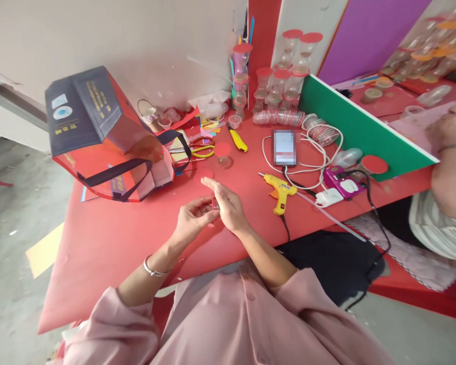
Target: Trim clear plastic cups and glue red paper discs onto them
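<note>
My left hand (193, 217) and my right hand (228, 203) meet over the red table (110, 243), both closed around a small clear plastic cup (215, 204) held between them. A red paper disc (203, 174) lies on the table just beyond my fingertips. Farther back stands another small clear cup capped with a red disc (223, 150). A yellow glue gun (280, 191) lies to the right of my right hand.
A red and dark paper bag (99, 132) lies on its side at left. Scissors (201, 148), a yellow cutter (238, 140), a phone (285, 147) with white cables, and stacked red-lidded cups (277, 76) sit behind. A green board (361, 129) separates another person's arm (452, 167) at right.
</note>
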Action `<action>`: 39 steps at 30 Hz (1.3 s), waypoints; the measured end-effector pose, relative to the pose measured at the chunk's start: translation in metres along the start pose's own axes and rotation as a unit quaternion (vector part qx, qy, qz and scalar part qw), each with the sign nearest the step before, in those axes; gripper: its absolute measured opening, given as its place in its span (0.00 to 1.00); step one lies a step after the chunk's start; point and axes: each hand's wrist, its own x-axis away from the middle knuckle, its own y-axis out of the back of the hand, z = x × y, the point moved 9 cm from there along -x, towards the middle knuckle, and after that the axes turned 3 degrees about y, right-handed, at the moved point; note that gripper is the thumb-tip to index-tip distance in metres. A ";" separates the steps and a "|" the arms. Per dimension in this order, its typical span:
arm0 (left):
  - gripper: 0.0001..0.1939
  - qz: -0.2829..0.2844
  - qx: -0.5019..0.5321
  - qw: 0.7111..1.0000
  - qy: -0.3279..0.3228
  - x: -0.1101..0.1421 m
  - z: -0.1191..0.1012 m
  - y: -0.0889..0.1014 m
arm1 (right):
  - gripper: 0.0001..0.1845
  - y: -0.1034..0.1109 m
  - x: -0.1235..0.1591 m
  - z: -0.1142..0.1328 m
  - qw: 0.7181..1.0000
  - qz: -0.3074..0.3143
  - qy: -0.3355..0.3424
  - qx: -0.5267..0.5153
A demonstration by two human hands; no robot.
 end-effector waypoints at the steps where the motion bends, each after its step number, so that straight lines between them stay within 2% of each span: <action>1: 0.24 0.004 0.010 1.000 0.007 0.000 0.001 -0.001 | 0.29 0.000 0.001 -0.003 1.000 0.005 -0.010 -0.024; 6: 0.18 0.028 0.056 0.997 0.035 0.000 0.002 -0.009 | 0.28 0.000 0.003 -0.008 0.995 0.033 -0.031 -0.094; 11: 0.14 0.044 0.095 0.992 0.070 0.000 0.005 -0.019 | 0.28 0.007 0.004 -0.006 0.996 0.039 -0.008 -0.076; 15: 0.15 0.067 0.130 0.982 0.118 0.001 0.010 -0.028 | 0.30 0.016 0.003 -0.013 0.998 0.035 -0.001 -0.058; 17: 0.18 0.073 0.137 0.979 0.129 0.000 0.008 -0.030 | 0.29 0.029 0.003 -0.020 1.000 -0.004 -0.003 -0.026; 20: 0.22 0.060 0.149 0.978 0.133 -0.002 0.003 -0.027 | 0.23 0.060 0.012 -0.026 0.994 -0.100 -0.028 0.042; 21: 0.22 0.056 0.151 0.978 0.132 -0.002 0.001 -0.027 | 0.21 0.065 0.016 -0.023 0.992 -0.106 -0.022 0.062; 22: 0.22 0.053 0.153 0.978 0.132 -0.003 0.001 -0.027 | 0.23 0.064 0.019 -0.016 0.994 -0.081 -0.003 0.076; 24: 0.21 0.059 0.156 0.977 0.135 -0.005 0.003 -0.031 | 0.29 0.050 0.027 0.001 0.992 0.018 0.046 0.113; 25: 0.20 0.068 0.156 0.976 0.137 -0.006 0.005 -0.034 | 0.34 0.046 0.031 0.006 0.990 0.039 0.055 0.123; 27: 0.21 0.093 0.145 0.975 0.142 -0.007 0.009 -0.040 | 0.36 0.048 0.036 0.006 0.990 0.026 0.029 0.133; 29: 0.23 0.120 0.094 0.978 0.142 -0.009 0.013 -0.042 | 0.32 0.052 0.038 -0.002 0.991 -0.005 -0.002 0.134; 31: 0.27 0.093 -0.019 0.990 0.104 -0.014 0.008 -0.032 | 0.30 0.057 0.039 -0.012 0.987 -0.037 -0.018 0.158; 32: 0.28 0.045 -0.098 0.993 0.051 -0.017 -0.002 -0.023 | 0.29 0.061 0.039 -0.014 0.981 -0.054 -0.014 0.184; 33: 0.28 -0.014 -0.183 0.983 -0.025 -0.017 -0.018 -0.014 | 0.29 0.063 0.039 -0.015 0.974 -0.068 -0.002 0.217; 34: 0.28 -0.064 -0.264 0.956 -0.112 -0.014 -0.038 -0.013 | 0.28 0.063 0.039 -0.014 0.964 -0.074 0.017 0.254; 35: 0.28 -0.090 -0.335 0.916 -0.201 -0.007 -0.056 -0.019 | 0.27 0.062 0.040 -0.013 0.953 -0.071 0.037 0.293; 36: 0.28 -0.073 -0.392 0.875 -0.275 0.001 -0.067 -0.036 | 0.25 0.059 0.040 -0.012 0.941 -0.060 0.054 0.328; 37: 0.29 -0.017 -0.436 0.838 -0.327 0.007 -0.070 -0.058 | 0.23 0.055 0.039 -0.013 0.931 -0.047 0.066 0.357; 39: 0.35 0.103 -0.496 0.777 -0.374 0.015 -0.064 -0.099 | 0.20 0.046 0.039 -0.016 0.918 -0.014 0.081 0.387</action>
